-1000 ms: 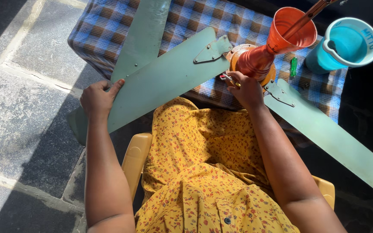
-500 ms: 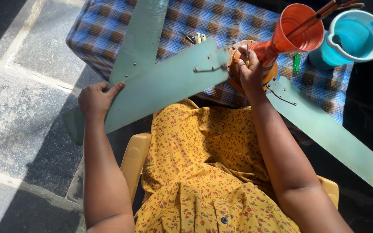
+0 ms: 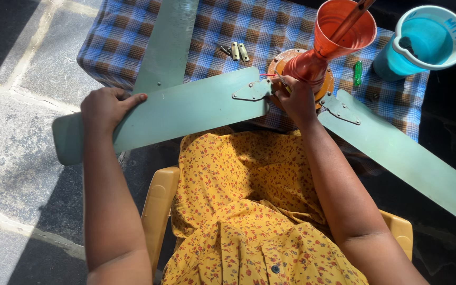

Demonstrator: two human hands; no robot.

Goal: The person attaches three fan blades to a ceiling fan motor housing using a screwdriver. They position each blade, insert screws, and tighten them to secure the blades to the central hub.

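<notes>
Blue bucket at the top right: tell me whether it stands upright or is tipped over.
Upright. The blue bucket shows its round open mouth facing up at the camera, with its base down beside the checked cloth.

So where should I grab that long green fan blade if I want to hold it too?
Grab the fan blade near its wide, free outer end, coming from the near long edge, beside the left hand. It is flat and thin, so fingers can wrap over the edge. The other end carries a metal bracket by the motor hub.
</notes>
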